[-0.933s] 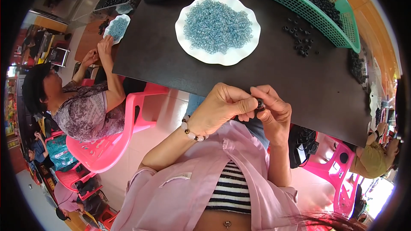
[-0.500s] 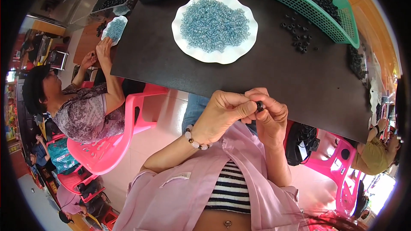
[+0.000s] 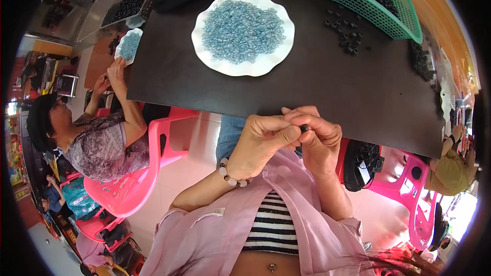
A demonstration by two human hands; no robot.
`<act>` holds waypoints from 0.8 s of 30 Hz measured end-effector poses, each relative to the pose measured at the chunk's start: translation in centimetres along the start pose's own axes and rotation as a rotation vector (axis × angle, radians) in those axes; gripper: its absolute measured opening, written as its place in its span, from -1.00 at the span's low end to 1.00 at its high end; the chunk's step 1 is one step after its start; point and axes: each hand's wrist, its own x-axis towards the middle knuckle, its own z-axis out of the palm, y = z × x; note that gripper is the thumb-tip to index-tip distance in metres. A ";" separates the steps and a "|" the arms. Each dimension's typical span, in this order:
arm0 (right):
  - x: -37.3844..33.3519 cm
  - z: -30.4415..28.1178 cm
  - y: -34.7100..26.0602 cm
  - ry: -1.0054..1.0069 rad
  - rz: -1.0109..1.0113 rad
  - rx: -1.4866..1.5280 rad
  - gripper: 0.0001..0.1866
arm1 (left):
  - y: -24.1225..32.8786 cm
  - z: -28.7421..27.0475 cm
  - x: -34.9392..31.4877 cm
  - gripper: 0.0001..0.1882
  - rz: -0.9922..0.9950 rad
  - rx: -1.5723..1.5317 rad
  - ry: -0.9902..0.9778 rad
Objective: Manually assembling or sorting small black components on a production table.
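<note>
Just past the near edge of the dark table, my left hand and my right hand meet, fingertips pinched together. Between them is a small black cylindrical piece, gripped from both sides and mostly covered by thumbs and fingers. Whether a blue ring sits in it is hidden. Beyond my hands, a white scalloped plate bears a heap of tiny clear-blue rings. Several loose black pieces like the one I hold lie at the right of the table.
A green basket of black pieces stands at the far right of the table. To the left, a seated person works beside a smaller plate of blue rings. Pink chairs flank me, with a black bag at right.
The whole view has shifted slightly, with the plate and basket now further left in it. My hands keep their pinch, and the black piece shows less between the fingertips.
</note>
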 end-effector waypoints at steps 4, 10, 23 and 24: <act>0.3 -0.4 0.0 0.017 0.070 0.066 -0.64 | 0.1 0.3 0.5 -0.74 -0.004 -0.107 0.020; 0.9 -1.2 -0.9 -0.030 0.032 0.130 -0.57 | 0.1 0.9 1.5 -0.74 -0.044 -0.088 0.001; 1.3 -3.7 -1.6 0.131 -0.132 -0.156 -0.76 | -0.2 2.6 4.4 -0.74 -0.009 0.045 -0.053; 1.7 -3.9 -2.0 0.130 -0.195 -0.270 -0.76 | -0.3 2.9 4.7 -0.73 -0.019 0.005 -0.042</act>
